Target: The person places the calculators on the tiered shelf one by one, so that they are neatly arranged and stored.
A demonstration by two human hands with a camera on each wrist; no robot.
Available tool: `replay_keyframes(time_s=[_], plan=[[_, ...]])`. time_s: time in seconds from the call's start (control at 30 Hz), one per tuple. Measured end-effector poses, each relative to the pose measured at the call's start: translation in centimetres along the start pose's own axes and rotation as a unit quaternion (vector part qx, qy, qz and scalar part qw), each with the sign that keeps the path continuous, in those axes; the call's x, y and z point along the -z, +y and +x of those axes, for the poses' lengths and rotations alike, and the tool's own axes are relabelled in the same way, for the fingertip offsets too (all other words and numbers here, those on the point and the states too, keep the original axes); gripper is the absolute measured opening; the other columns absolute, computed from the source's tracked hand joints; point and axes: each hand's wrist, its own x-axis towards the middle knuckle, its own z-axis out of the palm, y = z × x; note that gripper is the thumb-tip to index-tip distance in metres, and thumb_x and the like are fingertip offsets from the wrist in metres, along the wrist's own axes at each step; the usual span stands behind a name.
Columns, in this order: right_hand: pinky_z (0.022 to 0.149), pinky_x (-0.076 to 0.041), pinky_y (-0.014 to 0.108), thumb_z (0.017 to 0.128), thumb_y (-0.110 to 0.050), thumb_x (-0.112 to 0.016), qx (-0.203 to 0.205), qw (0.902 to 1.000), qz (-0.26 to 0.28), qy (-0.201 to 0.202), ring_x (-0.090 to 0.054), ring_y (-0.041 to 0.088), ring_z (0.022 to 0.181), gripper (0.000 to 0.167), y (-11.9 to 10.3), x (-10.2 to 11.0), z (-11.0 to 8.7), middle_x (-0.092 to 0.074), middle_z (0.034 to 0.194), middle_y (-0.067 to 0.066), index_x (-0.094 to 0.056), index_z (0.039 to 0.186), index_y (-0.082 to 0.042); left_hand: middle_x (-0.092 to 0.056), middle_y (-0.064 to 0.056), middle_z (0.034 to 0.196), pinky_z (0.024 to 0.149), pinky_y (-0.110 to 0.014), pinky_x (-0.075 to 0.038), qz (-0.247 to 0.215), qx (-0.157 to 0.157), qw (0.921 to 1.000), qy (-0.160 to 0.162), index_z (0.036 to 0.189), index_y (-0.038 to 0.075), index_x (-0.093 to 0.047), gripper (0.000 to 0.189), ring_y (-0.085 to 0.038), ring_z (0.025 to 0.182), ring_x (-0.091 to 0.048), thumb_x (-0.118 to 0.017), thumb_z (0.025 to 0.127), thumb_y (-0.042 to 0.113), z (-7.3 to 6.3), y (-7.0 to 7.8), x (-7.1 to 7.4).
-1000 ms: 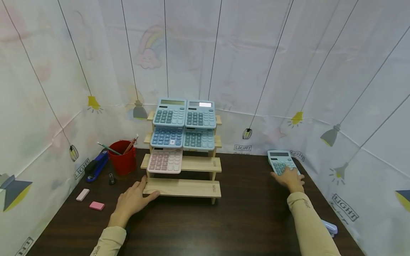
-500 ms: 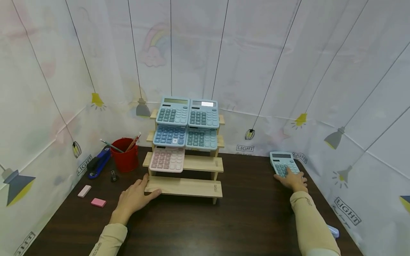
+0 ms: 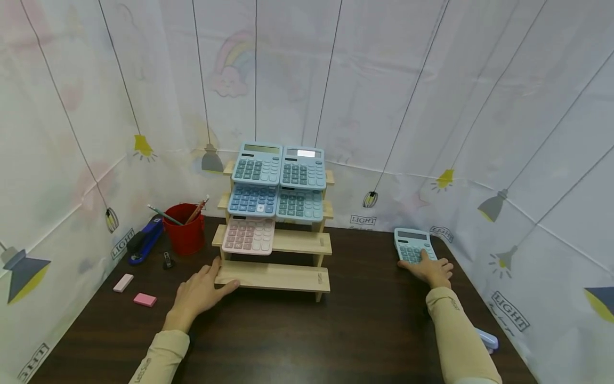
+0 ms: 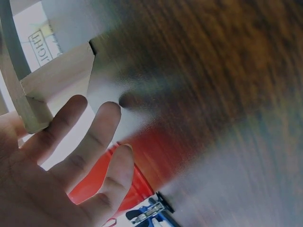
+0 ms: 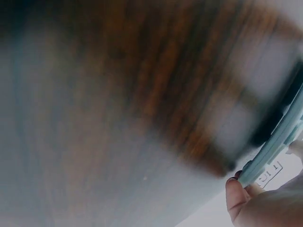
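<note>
My right hand (image 3: 430, 271) grips the near end of a light blue calculator (image 3: 412, 241) at the table's right. Close up in the right wrist view, fingers and thumb pinch the edge of the calculator (image 5: 270, 151), dark table below it. With fingers fairly straight, my left hand (image 3: 199, 290) rests at the lower left end of a stepped wooden rack (image 3: 273, 276), thumb by its front edge. Two light blue calculators (image 3: 256, 162) fill the top step. Below them sit a blue calculator (image 3: 252, 201) and a teal-keyed one (image 3: 299, 205). A pink calculator (image 3: 248, 236) lies on the third step.
Left of the rack stands a red bucket (image 3: 185, 237) with pencils, beside a blue stapler (image 3: 145, 241). A small black clip (image 3: 167, 260), a pale eraser (image 3: 123, 282) and a pink eraser (image 3: 145, 300) lie nearby. A lilac object (image 3: 486, 338) is partly hidden by the right forearm.
The right hand and its calculator have shifted slightly left against the wall behind. The left hand stays at the rack, and the head view has drifted a little.
</note>
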Motion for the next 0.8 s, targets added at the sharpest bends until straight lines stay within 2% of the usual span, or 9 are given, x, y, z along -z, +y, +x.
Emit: replay_keyframes(time_s=[0.27, 0.53, 0.8], plan=[[0.106, -0.021, 0.075, 0.082, -0.082, -0.050, 0.017, 0.9997, -0.018, -0.005, -0.015, 0.069, 0.128, 0.123, -0.5, 0.3, -0.7, -0.001, 0.143, 0.058, 0.000, 0.160, -0.001, -0.045, -0.027, 0.152, 0.099, -0.073, -0.041, -0.001, 0.000, 1.0000, -0.006, 0.159, 0.004, -0.024, 0.114, -0.049, 0.131, -0.052, -0.040, 0.083, 0.088, 0.0, 0.0, 0.2], [0.107, -0.023, 0.075, 0.084, -0.079, -0.051, 0.033, 0.9990, -0.028, -0.006, -0.025, 0.068, 0.125, 0.122, -0.7, -0.2, -1.5, -0.012, 0.136, 0.057, -0.001, 0.160, 0.002, -0.043, -0.029, 0.152, 0.100, -0.073, -0.041, -0.005, 0.000, 0.9999, -0.012, 0.159, 0.003, -0.023, 0.110, -0.050, 0.131, -0.051, -0.044, 0.086, 0.083, -0.2, 0.3, 0.4], [0.102, -0.030, 0.074, 0.083, -0.080, -0.052, 0.060, 0.9969, -0.041, 0.030, -0.033, 0.067, 0.122, 0.120, -1.7, -0.8, -2.7, -0.019, 0.135, 0.055, -0.009, 0.160, -0.001, -0.042, -0.029, 0.153, 0.101, -0.073, -0.040, -0.005, 0.000, 0.9998, -0.018, 0.159, 0.003, -0.022, 0.110, -0.051, 0.132, -0.049, -0.044, 0.087, 0.083, -0.4, 0.3, 0.4]])
